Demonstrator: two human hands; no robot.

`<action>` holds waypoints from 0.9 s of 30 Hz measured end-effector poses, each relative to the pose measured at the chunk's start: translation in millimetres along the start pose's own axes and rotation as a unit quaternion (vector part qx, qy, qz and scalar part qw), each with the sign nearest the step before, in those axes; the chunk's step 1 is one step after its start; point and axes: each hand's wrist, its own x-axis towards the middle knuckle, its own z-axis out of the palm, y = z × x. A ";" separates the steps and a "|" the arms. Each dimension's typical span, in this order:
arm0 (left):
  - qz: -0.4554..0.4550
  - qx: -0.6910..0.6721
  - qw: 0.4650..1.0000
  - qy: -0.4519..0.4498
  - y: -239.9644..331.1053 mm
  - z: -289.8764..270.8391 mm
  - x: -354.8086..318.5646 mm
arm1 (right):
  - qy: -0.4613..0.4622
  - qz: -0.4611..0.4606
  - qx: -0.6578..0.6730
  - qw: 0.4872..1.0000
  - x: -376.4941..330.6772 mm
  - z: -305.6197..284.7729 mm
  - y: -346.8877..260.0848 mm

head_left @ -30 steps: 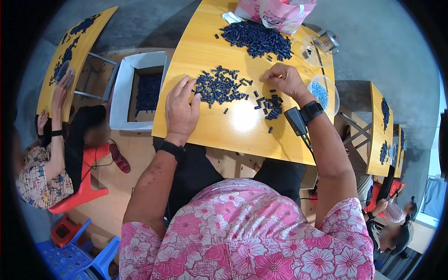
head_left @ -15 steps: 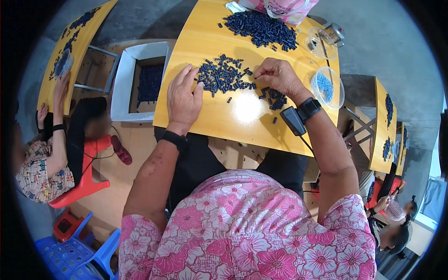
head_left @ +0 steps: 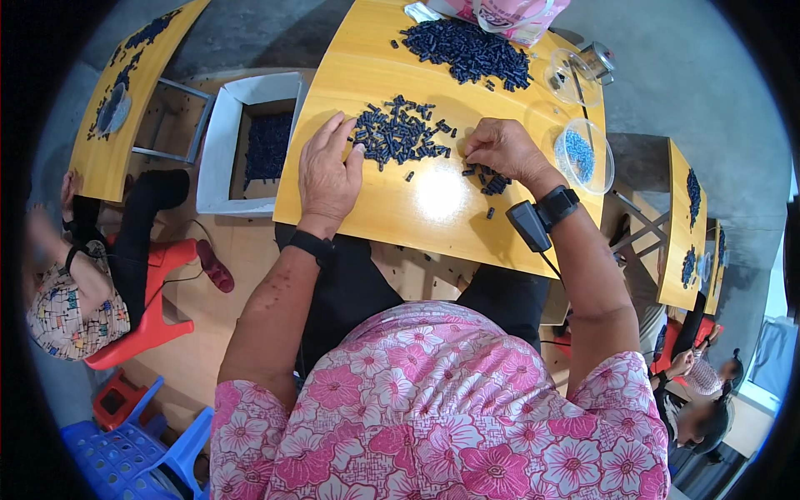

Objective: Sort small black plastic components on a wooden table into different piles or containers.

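My left hand lies on the yellow table with its fingers stretched out. Its fingertips and thumb touch the left edge of a loose pile of small dark cylindrical pieces. To the right, my right hand is closed in a pinch, just above a smaller heap of the same dark pieces. What sits between its fingertips is too small to make out. A few single pieces lie apart between the heaps and near the front edge.
A large dark heap fills the table's far side. Right of it stand a tub of light blue bits, another clear tub and a metal mug. A white box adjoins the left edge. People sit at neighbouring tables.
My right hand has shifted slightly right and nearer, from the main pile's edge to the small heap. My left hand stays put. The person at left has drawn an arm back from their tub.
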 end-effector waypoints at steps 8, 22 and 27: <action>-0.007 0.008 1.000 0.003 -2.8 0.9 -1.0 | 0.182 0.030 0.166 0.969 13.0 14.4 11.6; 0.004 -0.001 1.000 0.006 -1.6 1.8 0.6 | 0.194 0.026 0.221 0.955 28.4 28.6 10.8; 0.001 0.000 1.000 0.005 1.3 -0.3 1.7 | 0.346 0.133 0.162 0.914 34.4 24.1 50.7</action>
